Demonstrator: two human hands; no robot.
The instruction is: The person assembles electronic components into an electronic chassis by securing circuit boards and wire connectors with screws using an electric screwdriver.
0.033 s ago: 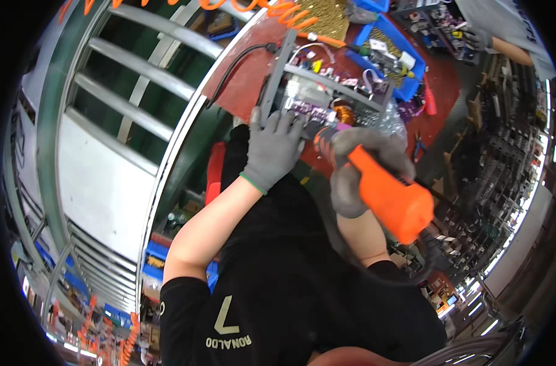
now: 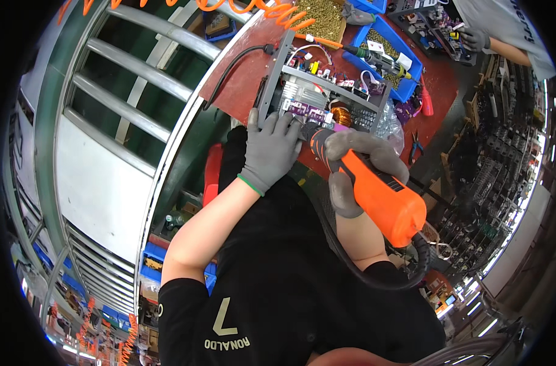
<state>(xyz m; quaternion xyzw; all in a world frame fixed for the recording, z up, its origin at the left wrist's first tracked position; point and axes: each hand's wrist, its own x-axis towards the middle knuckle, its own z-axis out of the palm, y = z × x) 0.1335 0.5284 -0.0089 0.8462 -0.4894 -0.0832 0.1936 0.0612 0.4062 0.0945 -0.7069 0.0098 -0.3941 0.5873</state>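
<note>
My right hand (image 2: pixel 345 196), in a grey glove, is wrapped round an orange corded electric screwdriver (image 2: pixel 388 198). Its dark nose points up and left at the near edge of an open metal chassis (image 2: pixel 336 89); my left fingers hide the bit's tip. My gloved left hand (image 2: pixel 269 151) lies on that same edge, fingers stretched out and slightly apart, the fingertips touching the metal. Whether a small part sits under them cannot be seen. Inside the chassis are purple circuit boards (image 2: pixel 307 111), a finned silver heat sink (image 2: pixel 303 93) and a copper coil (image 2: pixel 341 116).
Blue bins (image 2: pixel 406 88) of small brass-coloured parts stand beyond the chassis, with another power tool (image 2: pixel 385 63) across one. Pliers (image 2: pixel 416 148) and a red-handled tool (image 2: pixel 426 100) lie at right. A co-worker's gloved hand (image 2: pixel 475 40) works at another unit. A roller conveyor (image 2: pixel 128 70) runs along the left.
The screwdriver and my right hand have shifted slightly down and left, and their motion blur has gone. My left hand stays on the chassis edge.
</note>
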